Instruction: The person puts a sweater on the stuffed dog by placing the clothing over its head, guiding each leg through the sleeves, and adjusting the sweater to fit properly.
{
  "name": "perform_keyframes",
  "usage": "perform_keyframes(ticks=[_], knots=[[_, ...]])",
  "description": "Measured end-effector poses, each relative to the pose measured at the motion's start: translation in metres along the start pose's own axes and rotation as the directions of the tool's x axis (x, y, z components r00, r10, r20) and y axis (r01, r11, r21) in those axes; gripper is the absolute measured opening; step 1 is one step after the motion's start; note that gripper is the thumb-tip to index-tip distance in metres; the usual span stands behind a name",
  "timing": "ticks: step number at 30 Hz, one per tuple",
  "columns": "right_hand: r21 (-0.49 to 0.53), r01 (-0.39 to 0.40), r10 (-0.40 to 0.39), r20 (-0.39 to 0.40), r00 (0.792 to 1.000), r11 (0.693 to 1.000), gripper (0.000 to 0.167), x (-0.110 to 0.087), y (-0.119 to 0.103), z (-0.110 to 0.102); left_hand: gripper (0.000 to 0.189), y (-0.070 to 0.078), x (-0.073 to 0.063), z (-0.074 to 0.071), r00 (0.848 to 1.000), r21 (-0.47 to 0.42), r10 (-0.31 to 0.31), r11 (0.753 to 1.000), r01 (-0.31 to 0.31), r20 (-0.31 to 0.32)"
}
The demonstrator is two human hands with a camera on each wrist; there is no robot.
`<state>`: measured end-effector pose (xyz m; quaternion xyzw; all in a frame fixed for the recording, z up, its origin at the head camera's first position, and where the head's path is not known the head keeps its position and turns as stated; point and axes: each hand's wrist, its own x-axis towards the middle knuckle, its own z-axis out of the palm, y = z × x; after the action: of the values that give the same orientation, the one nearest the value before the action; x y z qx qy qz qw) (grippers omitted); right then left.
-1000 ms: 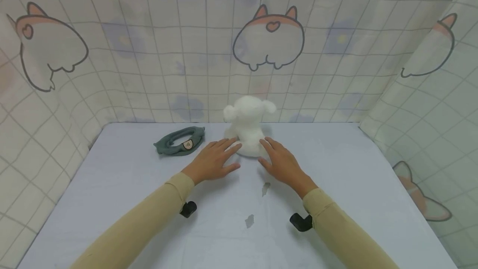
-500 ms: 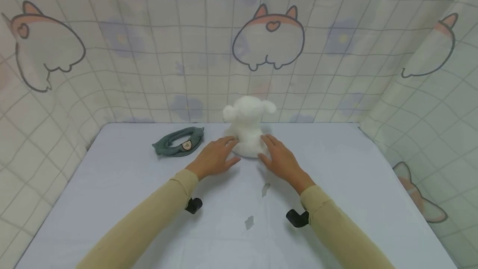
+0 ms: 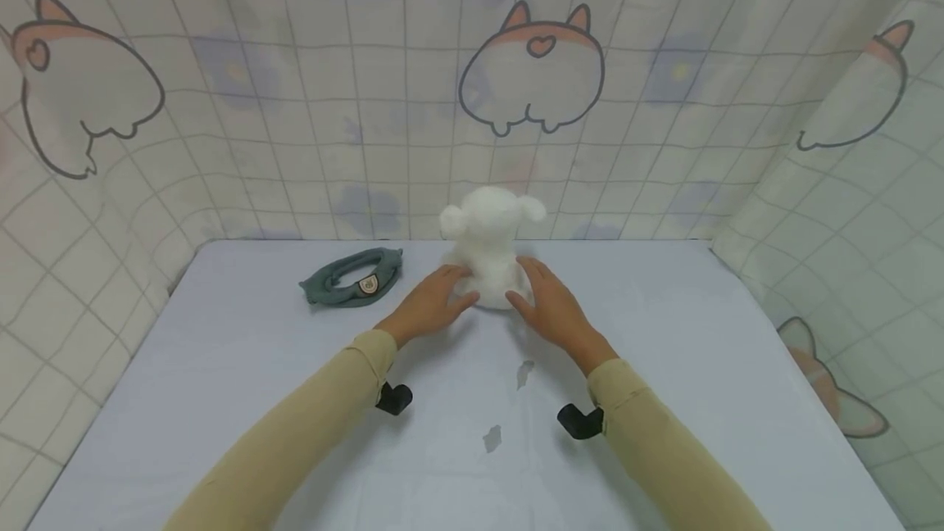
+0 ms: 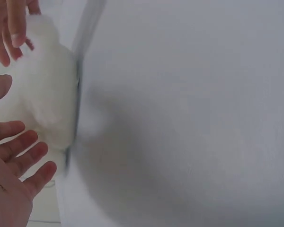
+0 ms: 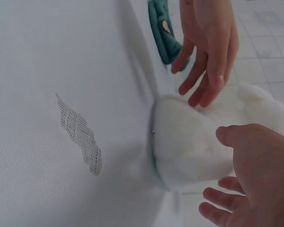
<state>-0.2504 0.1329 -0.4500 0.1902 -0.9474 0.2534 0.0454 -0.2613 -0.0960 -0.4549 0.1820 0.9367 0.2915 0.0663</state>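
A white fluffy plush toy (image 3: 492, 228) with a round head and two ear-like side lobes sits upright near the table's back edge. My left hand (image 3: 429, 303) is at its left side and my right hand (image 3: 555, 308) at its right, thumbs toward the near side. Both hands have fairly straight, slightly bent fingers. In the left wrist view, the left hand (image 4: 16, 163) has its fingers spread beside the plush toy (image 4: 47, 90). The right wrist view has the right hand (image 5: 255, 175) against or very near the white fur; contact is hard to tell.
A grey-green cloth ring (image 3: 332, 293) with a small badge lies left of the left hand. The white-covered table (image 3: 442, 482) has two small grey patches. A curtain (image 3: 413, 105) with a grid and corgi print surrounds the back and sides.
Both hands have moved slightly forward and in around the plush toy's lower body. The toy and the cloth ring have stayed in place.
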Motion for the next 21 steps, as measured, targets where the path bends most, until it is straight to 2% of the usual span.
perform_keyframes(ticks=[3, 7, 14, 21], knots=[[0.009, -0.018, 0.018, 0.006, 1.000, 1.000, 0.065, 0.004, 0.001, 0.004, 0.058, 0.001, 0.002, -0.001, 0.999, -0.107, -0.037, 0.994, 0.037, -0.003], [0.030, -0.055, 0.055, 0.013, 0.998, 0.998, 0.068, 0.008, -0.001, 0.008, 0.056, 0.000, 0.004, 0.000, 0.998, -0.195, -0.063, 0.979, 0.061, -0.004], [0.064, -0.101, 0.102, 0.000, 0.995, 0.993, 0.071, 0.014, -0.005, 0.015, 0.054, -0.003, 0.008, 0.004, 0.998, -0.270, -0.067, 0.961, 0.064, 0.001], [0.077, -0.123, 0.126, -0.031, 0.992, 0.989, 0.074, 0.020, -0.004, 0.024, 0.051, -0.004, 0.011, 0.006, 0.987, -0.355, -0.158, 0.923, 0.147, -0.003]])
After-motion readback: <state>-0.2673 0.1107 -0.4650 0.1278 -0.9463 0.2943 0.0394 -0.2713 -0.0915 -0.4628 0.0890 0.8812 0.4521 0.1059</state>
